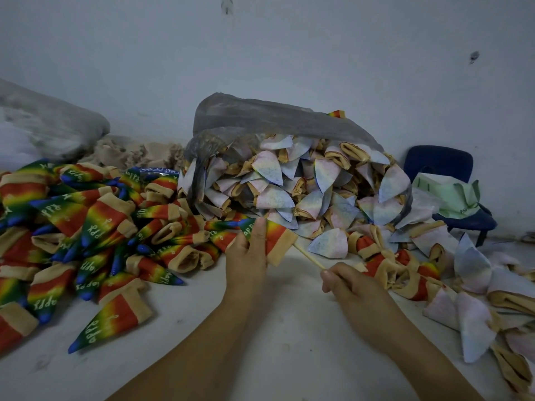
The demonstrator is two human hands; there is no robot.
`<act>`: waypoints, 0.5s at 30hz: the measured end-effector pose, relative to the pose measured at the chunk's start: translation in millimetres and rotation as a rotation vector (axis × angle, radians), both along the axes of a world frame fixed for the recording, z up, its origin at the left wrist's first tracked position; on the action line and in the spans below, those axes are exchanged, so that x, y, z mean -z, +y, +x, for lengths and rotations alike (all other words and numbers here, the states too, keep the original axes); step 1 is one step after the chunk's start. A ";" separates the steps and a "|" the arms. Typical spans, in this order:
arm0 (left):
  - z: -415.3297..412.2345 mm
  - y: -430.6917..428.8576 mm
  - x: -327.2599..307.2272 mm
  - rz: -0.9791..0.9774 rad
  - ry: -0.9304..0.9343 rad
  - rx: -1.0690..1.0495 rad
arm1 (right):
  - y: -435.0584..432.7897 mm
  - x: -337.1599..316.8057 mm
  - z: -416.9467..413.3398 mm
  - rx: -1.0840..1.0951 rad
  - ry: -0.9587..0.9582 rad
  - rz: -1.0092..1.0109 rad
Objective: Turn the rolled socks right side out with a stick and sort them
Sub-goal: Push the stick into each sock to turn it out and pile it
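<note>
Held sock (275, 238): rainbow, tan cuff. Stick (309, 257): light tan. Pile at left (86, 227): same rainbow, white letters. Mid-frame socks (318, 183): pale pink & blue.

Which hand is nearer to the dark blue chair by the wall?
Right. The right hand, holding the thin wooden stick, sits left of the dark blue chair, nearer the camera; the left hand, gripping the rainbow sock, is farther left.

Pale and scuffed across the bare middle of the desk (275, 357). Bears on the left a heap of rainbow socks (86, 221) with tan cuffs. Holds at the back a grey plastic bag (260, 123) on its side, spilling pale rolled socks (289, 183). Carries more of these along the right, and beige cloth (136, 153) beside a second bag (52, 123) far left.
</note>
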State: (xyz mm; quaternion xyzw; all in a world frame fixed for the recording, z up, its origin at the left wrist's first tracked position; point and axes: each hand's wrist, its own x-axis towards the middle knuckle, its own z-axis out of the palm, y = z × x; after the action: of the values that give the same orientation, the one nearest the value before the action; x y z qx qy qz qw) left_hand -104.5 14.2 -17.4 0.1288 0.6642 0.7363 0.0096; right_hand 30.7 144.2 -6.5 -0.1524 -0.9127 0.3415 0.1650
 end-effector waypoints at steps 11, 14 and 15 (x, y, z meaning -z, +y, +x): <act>9.9 11.7 3.9 -0.040 0.064 0.215 | -3.6 4.4 -3.0 0.005 0.062 0.057; 8.6 8.5 2.9 -0.070 0.026 0.219 | -1.7 0.3 -4.3 0.005 0.045 0.098; 8.2 7.4 2.7 -0.079 0.018 0.236 | 1.5 -3.2 -3.6 0.007 0.024 0.151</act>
State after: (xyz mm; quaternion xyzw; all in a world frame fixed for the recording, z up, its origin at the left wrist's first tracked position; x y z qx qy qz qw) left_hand -96.3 21.5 -20.0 0.2122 0.6730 0.7021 0.0953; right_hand 27.1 145.7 -3.3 -0.1388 -0.9332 0.2728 0.1884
